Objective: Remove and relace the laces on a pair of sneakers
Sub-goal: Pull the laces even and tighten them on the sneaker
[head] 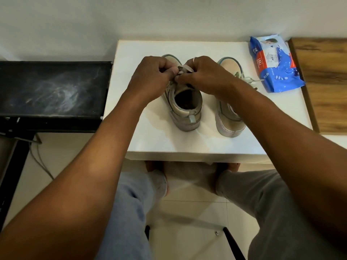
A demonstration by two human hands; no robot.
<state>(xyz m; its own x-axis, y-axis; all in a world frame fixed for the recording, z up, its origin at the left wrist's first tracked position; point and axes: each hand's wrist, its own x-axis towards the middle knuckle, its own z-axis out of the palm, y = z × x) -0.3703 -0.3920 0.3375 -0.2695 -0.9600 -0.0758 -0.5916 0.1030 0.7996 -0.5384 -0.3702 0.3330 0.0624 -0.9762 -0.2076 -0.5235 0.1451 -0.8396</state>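
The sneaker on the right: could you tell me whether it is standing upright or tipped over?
Upright: the right sneaker rests on its sole on the white table, heel toward the camera.

white table (187,145) lies bare at 6 and 9 o'clock of the left sneaker (187,113) — at 3 the right sneaker (229,126) stands near, at 2 a blue packet (276,66) and wooden board (326,81); wall (169,19) at 12.

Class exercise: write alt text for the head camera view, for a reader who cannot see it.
The left hand and the right hand pinch a pale lace above the tongue of one sneaker on a white table. The other sneaker stands to its right, laced, beside a blue packet.
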